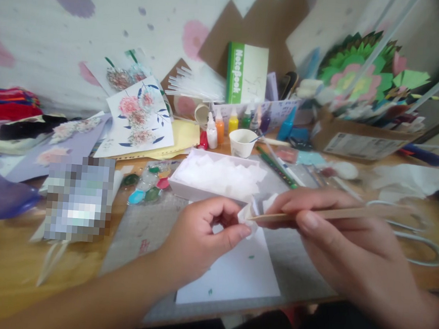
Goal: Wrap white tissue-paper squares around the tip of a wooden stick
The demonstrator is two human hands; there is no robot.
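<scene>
My left hand (pixel 202 234) is curled, pinching a small piece of white tissue paper (pixel 248 218) between thumb and fingers. My right hand (pixel 335 234) grips a thin wooden stick (pixel 337 213) that points left, with its tip touching the tissue piece. Both hands hover over a white sheet of paper (pixel 241 272) that lies on a grey cutting mat (pixel 138 229). Just behind the hands stands a white tray (pixel 188 174) filled with white tissue squares.
A paper cup (pixel 242 142) and several small paint bottles (pixel 222 126) stand behind the tray. Scissors (pixel 414 240) lie at the right. A green notebook (pixel 245 74), flower prints (pixel 140 115), a cardboard box (pixel 362 140) with paper flowers and a paint palette (pixel 149 182) crowd the wooden table.
</scene>
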